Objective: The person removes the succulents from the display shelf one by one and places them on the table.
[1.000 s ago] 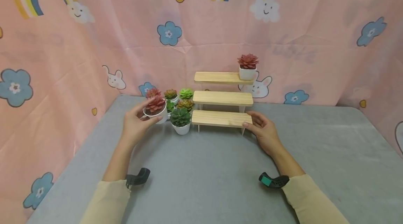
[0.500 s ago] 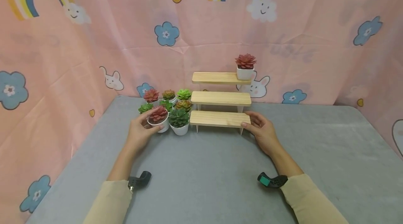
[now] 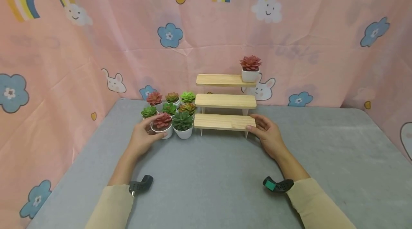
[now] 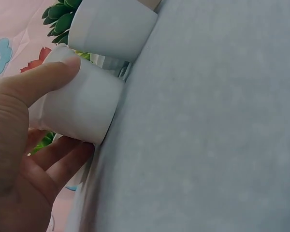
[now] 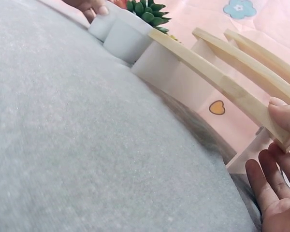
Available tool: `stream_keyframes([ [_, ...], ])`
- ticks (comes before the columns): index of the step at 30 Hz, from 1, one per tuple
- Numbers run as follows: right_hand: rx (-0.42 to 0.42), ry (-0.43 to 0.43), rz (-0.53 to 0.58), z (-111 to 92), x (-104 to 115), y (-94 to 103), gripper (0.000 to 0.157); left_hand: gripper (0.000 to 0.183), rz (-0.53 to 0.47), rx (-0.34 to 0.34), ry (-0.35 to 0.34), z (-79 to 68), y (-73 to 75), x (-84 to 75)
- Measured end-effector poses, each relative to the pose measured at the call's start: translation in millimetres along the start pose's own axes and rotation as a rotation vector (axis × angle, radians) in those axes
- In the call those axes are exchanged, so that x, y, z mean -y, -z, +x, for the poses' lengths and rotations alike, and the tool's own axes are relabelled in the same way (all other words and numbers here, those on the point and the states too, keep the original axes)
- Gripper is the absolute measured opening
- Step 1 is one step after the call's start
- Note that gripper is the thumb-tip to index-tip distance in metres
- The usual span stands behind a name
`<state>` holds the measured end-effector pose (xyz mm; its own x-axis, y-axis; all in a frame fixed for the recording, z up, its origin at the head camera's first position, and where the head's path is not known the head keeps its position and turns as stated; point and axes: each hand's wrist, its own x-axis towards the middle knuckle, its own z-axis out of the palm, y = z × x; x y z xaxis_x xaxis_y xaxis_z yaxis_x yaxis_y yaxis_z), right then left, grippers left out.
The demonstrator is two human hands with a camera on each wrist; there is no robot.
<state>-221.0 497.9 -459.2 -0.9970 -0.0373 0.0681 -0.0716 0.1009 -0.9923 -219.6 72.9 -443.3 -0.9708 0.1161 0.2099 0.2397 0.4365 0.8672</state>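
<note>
In the head view my left hand point(image 3: 140, 139) grips a round white pot with a red succulent point(image 3: 162, 120) at the front left of a plant cluster. The left wrist view has the thumb on the side of that white pot point(image 4: 84, 106) and the fingers behind it; its base meets the table. My right hand point(image 3: 269, 137) pinches the right end of the bottom board point(image 3: 222, 122) of a three-tier wooden stand, thumb on the board's edge and fingers behind. A dark green succulent point(image 3: 183, 121) in a white pot stands between the held pot and the stand.
Several more potted succulents crowd behind, among them a bright green one point(image 3: 188, 96) and a red one point(image 3: 155, 98). Another red succulent point(image 3: 250, 64) in a white pot tops the stand's right end. A grey cloth covers the table point(image 3: 206, 179); a pink printed curtain point(image 3: 135, 29) hangs behind.
My left hand has brought the red succulent's pot down and toward me, to the cluster's front, uncovering plants behind it. My right hand keeps its hold on the board.
</note>
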Motion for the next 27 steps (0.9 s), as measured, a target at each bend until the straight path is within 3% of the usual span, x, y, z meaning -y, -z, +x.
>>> stream_keyframes([
  [5, -0.006, 0.009, 0.007, 0, -1, 1.9, 0.059, 0.065, 0.103, 0.084, 0.018, 0.8, 5.7, -13.1],
  [10, -0.012, 0.023, 0.015, -1, -2, 2.2, 0.058, 0.063, 0.235, 0.167, 0.075, -0.6, 16.2, -37.3],
  [17, -0.011, 0.010, 0.009, -1, -2, 1.9, 0.059, 0.063, 0.389, 0.146, 0.082, 9.4, 15.9, -82.1],
  [21, -0.011, 0.007, 0.007, -1, 0, 1.9, 0.058, 0.061, 0.445, 0.162, 0.008, 26.2, 4.6, -112.8],
  [27, -0.009, 0.013, 0.010, -1, 0, 0.5, 0.058, 0.056, 0.390, 0.195, -0.144, 58.8, -14.8, -150.4],
])
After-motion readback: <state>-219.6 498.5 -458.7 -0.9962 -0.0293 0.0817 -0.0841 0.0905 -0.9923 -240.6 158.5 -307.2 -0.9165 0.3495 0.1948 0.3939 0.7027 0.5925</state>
